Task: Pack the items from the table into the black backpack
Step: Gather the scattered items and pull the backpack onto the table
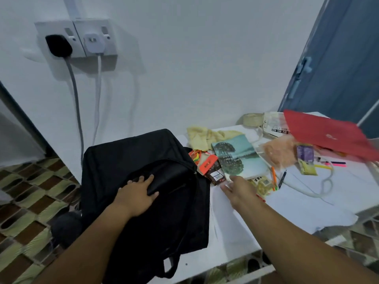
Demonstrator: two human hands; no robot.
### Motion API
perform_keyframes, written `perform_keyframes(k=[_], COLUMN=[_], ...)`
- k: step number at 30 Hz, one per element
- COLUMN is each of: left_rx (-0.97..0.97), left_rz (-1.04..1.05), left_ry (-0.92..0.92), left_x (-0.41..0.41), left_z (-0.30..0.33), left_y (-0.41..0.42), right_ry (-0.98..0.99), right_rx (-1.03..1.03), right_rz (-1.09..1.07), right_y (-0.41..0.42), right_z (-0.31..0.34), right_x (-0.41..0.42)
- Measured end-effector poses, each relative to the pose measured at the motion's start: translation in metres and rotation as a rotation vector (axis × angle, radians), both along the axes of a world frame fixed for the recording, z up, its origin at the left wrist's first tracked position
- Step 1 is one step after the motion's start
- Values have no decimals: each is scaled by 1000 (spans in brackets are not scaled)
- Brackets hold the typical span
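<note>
The fingers of the right hand (239,188) are spread and released, holding nothing, their tips just at the near short edge of the paperback book (239,157). The book lies straight ahead of them, its long axis running away from the person toward the wall edge of the white table (307,206), so the near end is the one on offer. This hand is far nearer to it than the left hand (136,194), which lies flat on the black backpack (143,181) at the table's left edge, fingers curled over the rim of the open zip as if to keep the mouth apart. The book is thin, with a teal cover showing a dark tree and its reflection; it rests partly over an orange box (207,163) beside the backpack, so its near corner looks slightly raised, likely easy to pinch.
</note>
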State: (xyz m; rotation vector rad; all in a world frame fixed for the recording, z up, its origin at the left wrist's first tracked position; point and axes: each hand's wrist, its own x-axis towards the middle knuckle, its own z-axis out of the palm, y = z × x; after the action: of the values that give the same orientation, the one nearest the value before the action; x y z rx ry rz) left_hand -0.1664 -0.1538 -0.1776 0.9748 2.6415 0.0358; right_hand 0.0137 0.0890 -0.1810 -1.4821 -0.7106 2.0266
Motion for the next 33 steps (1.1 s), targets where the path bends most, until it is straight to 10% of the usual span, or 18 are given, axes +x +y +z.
perform_keyframes(k=[18, 33], left_rx=[438, 600], left_rz=[174, 192], left_ry=[-185, -36], left_x=[-6, -51], left_z=[57, 124], left_y=[-11, -15], right_ry=[354, 48], right_rx=[390, 424], right_rz=[154, 527], right_y=[-57, -120], right_z=[101, 138], right_x=[9, 40])
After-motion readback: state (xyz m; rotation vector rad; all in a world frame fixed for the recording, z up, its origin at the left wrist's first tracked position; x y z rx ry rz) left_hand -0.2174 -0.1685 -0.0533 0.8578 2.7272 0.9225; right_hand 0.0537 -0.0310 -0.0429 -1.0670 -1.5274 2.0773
